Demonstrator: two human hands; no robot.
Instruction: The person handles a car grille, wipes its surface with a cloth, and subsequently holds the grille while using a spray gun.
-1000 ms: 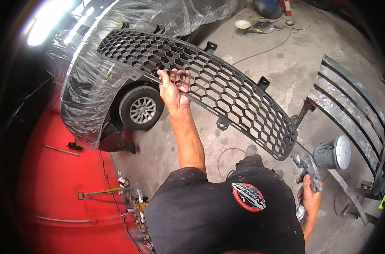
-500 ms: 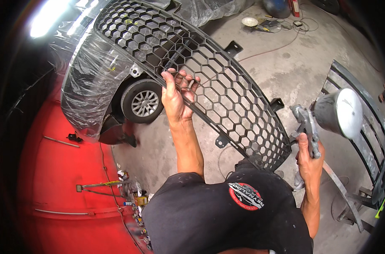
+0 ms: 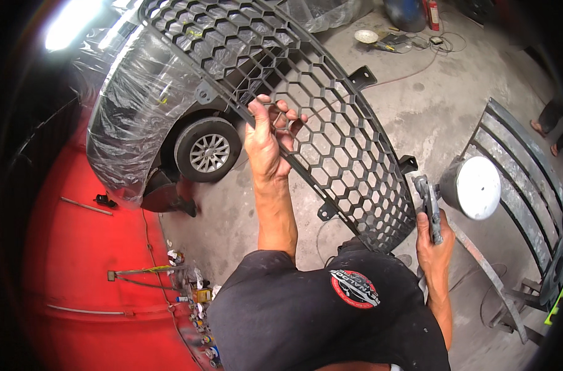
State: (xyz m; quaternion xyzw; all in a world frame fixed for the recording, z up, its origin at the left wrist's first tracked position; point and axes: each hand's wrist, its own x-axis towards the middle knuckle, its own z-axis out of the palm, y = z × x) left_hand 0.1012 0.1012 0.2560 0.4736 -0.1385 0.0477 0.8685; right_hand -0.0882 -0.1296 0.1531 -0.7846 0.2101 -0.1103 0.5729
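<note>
A long black honeycomb car grille (image 3: 337,133) slants across the view from upper left to lower right, held up off the floor. My left hand (image 3: 270,139) grips its near edge around the middle, with fingertips curled through the mesh. My right hand (image 3: 435,242) is wrapped around the handle of a grey spray gun (image 3: 429,207). The gun's cup, with a round white lid (image 3: 478,187), points out to the right. It stands just right of the grille's lower right end. The trigger finger is mostly hidden.
Beyond the grille stands a car under clear plastic sheeting (image 3: 123,123), its wheel (image 3: 208,150) exposed. A slatted grey panel (image 3: 510,185) rests on a stand at right. A hose (image 3: 411,73), a bowl (image 3: 366,36) and another person's feet (image 3: 538,128) are farther off. Cans line the red wall (image 3: 102,247).
The grille has tilted, and its upper end has risen toward the top edge. My right hand and spray gun have moved left and slightly down, turning the cup's lid more toward view. A person's feet appear at right.
</note>
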